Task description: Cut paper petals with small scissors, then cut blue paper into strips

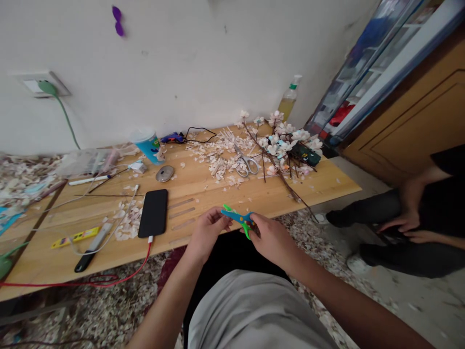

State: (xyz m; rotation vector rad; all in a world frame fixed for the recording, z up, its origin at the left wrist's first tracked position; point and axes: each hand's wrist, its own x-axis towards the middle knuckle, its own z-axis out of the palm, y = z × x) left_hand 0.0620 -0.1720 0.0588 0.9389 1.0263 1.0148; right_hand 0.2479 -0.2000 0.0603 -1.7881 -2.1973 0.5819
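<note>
My right hand [272, 237] is closed around the handles of small scissors [236, 216] with one blue and one bright green half. Their blades point left and are spread apart. My left hand [209, 230] is in a pinch right by the blade tips; whatever lies between its fingers is too small to make out. Both hands are just over the front edge of the wooden table [254, 194]. Behind them on the table lie a pile of pale shavings [221, 167] and grey-handled scissors [249, 165].
Branches with white flowers [286, 140] lie at the back right, near a bottle [289, 99]. A charging phone [153, 213], a blue cup [148, 148], a utility knife [92, 247] and a metal lid [164, 173] are to the left. Another person's hands [407, 225] are at right.
</note>
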